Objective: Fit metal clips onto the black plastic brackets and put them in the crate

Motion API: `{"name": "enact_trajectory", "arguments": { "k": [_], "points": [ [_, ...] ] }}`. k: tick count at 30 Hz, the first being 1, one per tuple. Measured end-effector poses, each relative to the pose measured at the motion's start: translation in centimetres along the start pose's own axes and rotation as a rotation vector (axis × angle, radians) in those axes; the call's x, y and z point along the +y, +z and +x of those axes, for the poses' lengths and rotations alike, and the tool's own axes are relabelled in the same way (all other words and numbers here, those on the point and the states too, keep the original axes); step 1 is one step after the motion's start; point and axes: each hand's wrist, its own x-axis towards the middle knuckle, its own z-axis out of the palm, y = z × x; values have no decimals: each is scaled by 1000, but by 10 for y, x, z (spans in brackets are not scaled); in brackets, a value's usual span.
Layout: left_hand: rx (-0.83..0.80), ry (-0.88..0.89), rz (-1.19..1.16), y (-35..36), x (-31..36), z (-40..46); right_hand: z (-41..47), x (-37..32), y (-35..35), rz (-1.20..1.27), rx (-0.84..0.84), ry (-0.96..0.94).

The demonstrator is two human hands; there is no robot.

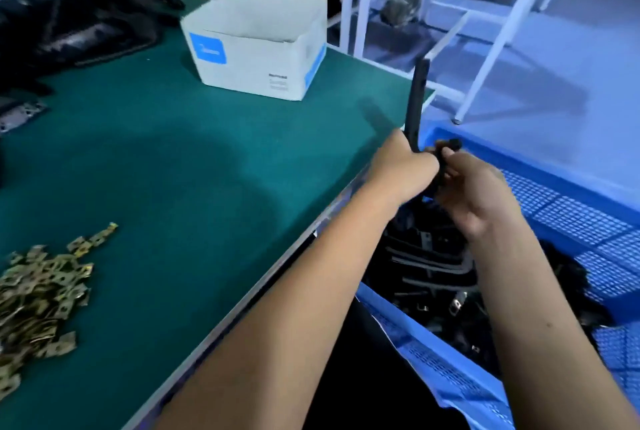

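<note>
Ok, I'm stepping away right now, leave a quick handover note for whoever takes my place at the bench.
Left hand and right hand both grip one black plastic bracket, upright above the blue crate beside the bench.
Whether its clip is fitted cannot be seen.
Done: a heap of brackets lies in the crate, some showing metal clips.
Left: loose metal clips on the green mat near left, more black parts at far left.

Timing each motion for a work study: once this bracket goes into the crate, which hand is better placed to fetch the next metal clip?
Probably the left hand. The clip pile lies on the table's left side, on that arm's side, while the right hand grips the bracket over the blue crate at the right.
</note>
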Motion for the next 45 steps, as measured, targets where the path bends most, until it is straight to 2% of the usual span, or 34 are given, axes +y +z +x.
{"name": "enact_trajectory", "arguments": {
  "k": [3,6,9,12,16,21,25,28,31,33,35,39,45],
  "points": [
    [-152,-145,107,40,-29,3,10,16,-54,-140,224,78],
    [-255,-312,86,64,-59,4,21,44,-96,-321,431,152],
    [-294,-401,165,70,-82,3,29,64,-128,-797,583,208],
    [-310,-415,268,66,-94,4,31,67,-134,-1254,533,190],
    [-300,-369,315,60,-87,5,38,57,-116,-1502,479,225],
    [-313,-91,530,52,-49,8,40,33,-84,-1625,478,193],
    [-122,157,503,38,-12,10,36,7,-43,-1599,511,11],
    [30,297,220,8,15,10,28,-9,7,-1511,512,-204],
    [139,270,-73,-40,28,10,15,-13,68,-1418,487,-411],
    [244,235,-129,-76,27,8,10,-8,107,-1389,421,-537],
    [347,210,-180,-113,18,0,5,5,146,-1379,285,-589],
    [532,176,-237,-186,-13,-31,-15,52,224,-1358,-108,-570],
    [889,114,-85,-304,-67,-101,-67,145,331,-1419,-603,-578]
  ]
}}
